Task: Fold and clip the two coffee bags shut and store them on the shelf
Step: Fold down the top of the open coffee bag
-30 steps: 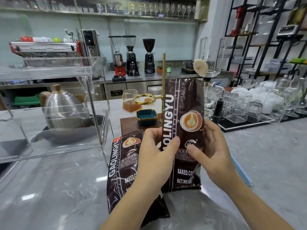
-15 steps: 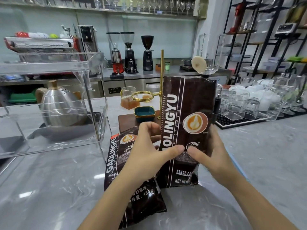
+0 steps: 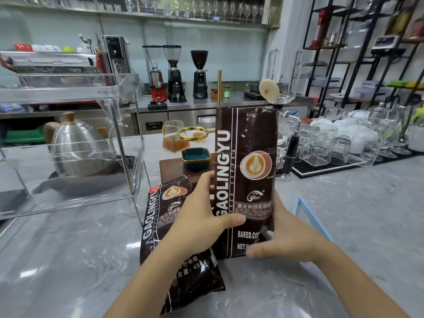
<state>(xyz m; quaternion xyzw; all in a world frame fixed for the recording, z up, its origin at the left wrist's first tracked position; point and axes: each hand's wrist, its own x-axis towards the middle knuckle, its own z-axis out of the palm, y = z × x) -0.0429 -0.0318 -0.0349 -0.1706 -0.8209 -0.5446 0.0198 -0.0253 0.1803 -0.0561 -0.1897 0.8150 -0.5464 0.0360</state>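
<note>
Clearly both hands are steadying one coffee bag (image 3: 247,171) upright on the grey counter (image 3: 355,226) so its unfolded top stands free and easy to reach. The left hand (image 3: 202,216) wraps the bag's left edge, thumb laid across the front and fingers curled behind. The right hand (image 3: 284,239) cups the lower right corner near the base, thumb on the front; its fingers go round the back, out of sight. Gripping low on each side probably settles the beans and flattens the upper part for folding, which is not yet done.

A second bag (image 3: 174,237) lies flat on the counter just left of the upright one, partly under the left forearm, also unclipped as far as can be seen. Near the right hand, a thin blue strip (image 3: 314,219) rests on the counter, likely a clip kept within reach. To the left stands a clear plastic shelf (image 3: 128,138), apparently the storage spot, with a steel kettle (image 3: 78,145) seen through it.
</note>
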